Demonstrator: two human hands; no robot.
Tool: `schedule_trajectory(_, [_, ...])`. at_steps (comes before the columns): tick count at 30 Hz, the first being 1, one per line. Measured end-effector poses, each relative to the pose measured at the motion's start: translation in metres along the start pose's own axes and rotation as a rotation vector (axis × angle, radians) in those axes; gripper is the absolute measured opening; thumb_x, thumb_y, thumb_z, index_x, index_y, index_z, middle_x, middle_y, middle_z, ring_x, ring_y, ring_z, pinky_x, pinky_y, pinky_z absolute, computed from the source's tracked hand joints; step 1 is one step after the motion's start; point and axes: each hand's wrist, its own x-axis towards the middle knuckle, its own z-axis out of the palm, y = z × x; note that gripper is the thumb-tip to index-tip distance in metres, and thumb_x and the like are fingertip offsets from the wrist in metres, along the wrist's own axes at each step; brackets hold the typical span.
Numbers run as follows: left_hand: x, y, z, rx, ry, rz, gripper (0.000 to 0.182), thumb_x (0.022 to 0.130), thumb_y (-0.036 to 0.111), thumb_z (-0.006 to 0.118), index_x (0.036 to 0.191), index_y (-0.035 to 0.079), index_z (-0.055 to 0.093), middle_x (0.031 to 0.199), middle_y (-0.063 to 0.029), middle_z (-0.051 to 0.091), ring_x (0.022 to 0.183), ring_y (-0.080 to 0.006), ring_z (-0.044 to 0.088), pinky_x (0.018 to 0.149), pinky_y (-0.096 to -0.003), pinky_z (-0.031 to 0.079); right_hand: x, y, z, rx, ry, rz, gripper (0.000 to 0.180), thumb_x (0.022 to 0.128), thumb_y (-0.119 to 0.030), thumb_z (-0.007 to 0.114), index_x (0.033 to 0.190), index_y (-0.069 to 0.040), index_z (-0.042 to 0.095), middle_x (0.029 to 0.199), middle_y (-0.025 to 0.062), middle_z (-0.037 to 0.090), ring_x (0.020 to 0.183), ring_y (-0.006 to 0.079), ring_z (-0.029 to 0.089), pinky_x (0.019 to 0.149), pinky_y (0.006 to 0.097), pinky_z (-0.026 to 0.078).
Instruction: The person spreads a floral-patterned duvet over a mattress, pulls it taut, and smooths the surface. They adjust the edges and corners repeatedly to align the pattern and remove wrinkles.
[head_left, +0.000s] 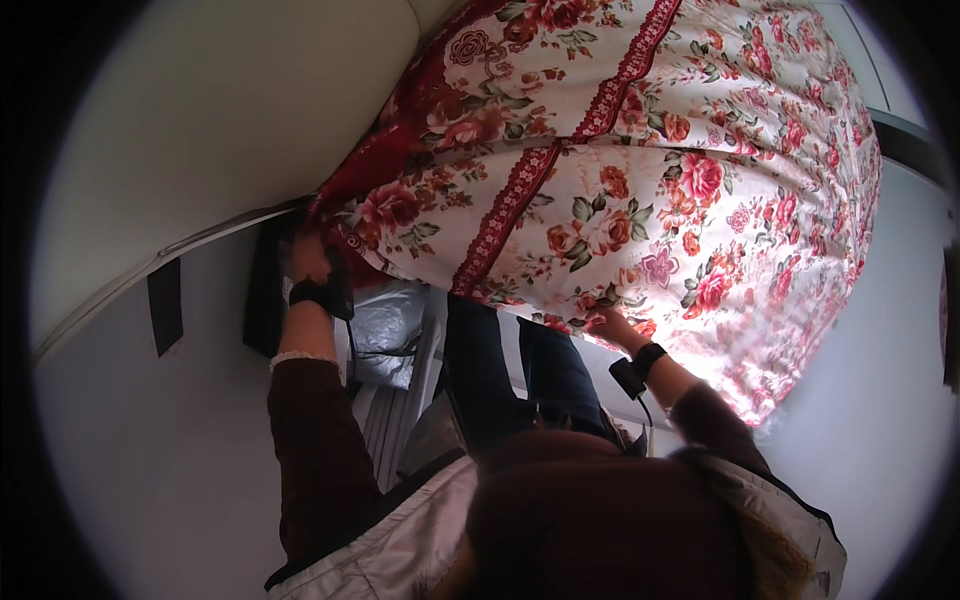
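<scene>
A white bed cover (615, 187) with red and orange roses and red lace-patterned bands spreads over the upper middle and right of the view. At its near left corner, by a red border, my left hand (310, 255) touches the fabric; its fingers are blurred and partly hidden. My right hand (609, 327) grips the near edge of the cover, right of my legs, with the fingers closed on the cloth. Both wrists wear black straps with small dark devices and cables.
A pale padded panel (225, 112) with a piped edge rises at the left. Below the left hand lie a clear plastic bag (386, 322) and a dark box-like object (262, 300). My legs in dark jeans (484, 360) stand against the cover's near edge. A pale wall is at the right.
</scene>
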Motion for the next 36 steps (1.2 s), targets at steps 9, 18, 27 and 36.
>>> schedule_trajectory(9, [-0.005,0.072,0.02,-1.176,-0.211,-0.618,0.023,0.081,0.027,0.047,0.092,0.007,0.055,0.08,-0.0094,0.057,0.072,-0.0268,0.056,0.063,-0.0359,0.045,-0.004,-0.015,0.007,0.165,-0.088,0.322,0.022,0.072,-0.016,0.06,0.093,-0.009,0.057,0.079,0.0005,0.057,0.073,0.0104,0.052,0.061,0.0248,0.044])
schedule_trajectory(18, [-0.011,0.021,0.101,-0.611,-0.213,-0.227,0.035,0.075,0.031,0.057,0.098,0.005,0.053,0.087,-0.0142,0.058,0.078,-0.0275,0.057,0.068,-0.036,0.046,-0.001,-0.001,0.022,0.215,-0.033,0.201,0.015,0.073,-0.012,0.057,0.086,-0.004,0.058,0.069,-0.0008,0.053,0.065,0.0101,0.051,0.055,0.0222,0.042])
schedule_trajectory(27, [0.009,-0.039,0.075,-0.212,-0.461,-0.41,0.038,0.074,0.029,0.058,0.107,0.009,0.055,0.109,-0.017,0.054,0.098,-0.03,0.052,0.083,-0.037,0.041,-0.006,0.073,0.023,0.013,0.044,0.307,0.032,0.071,-0.018,0.064,0.097,-0.003,0.057,0.093,0.0119,0.06,0.089,0.0212,0.057,0.075,0.0301,0.046])
schedule_trajectory(36, [0.032,0.044,0.047,-0.356,0.303,-0.679,0.034,0.075,0.024,0.055,0.103,0.005,0.057,0.107,-0.0159,0.054,0.1,-0.0327,0.05,0.085,-0.0381,0.039,-0.008,0.103,0.02,0.947,0.179,0.584,0.021,0.079,-0.03,0.059,0.094,-0.016,0.054,0.09,-0.0023,0.053,0.091,0.0173,0.05,0.079,0.036,0.043])
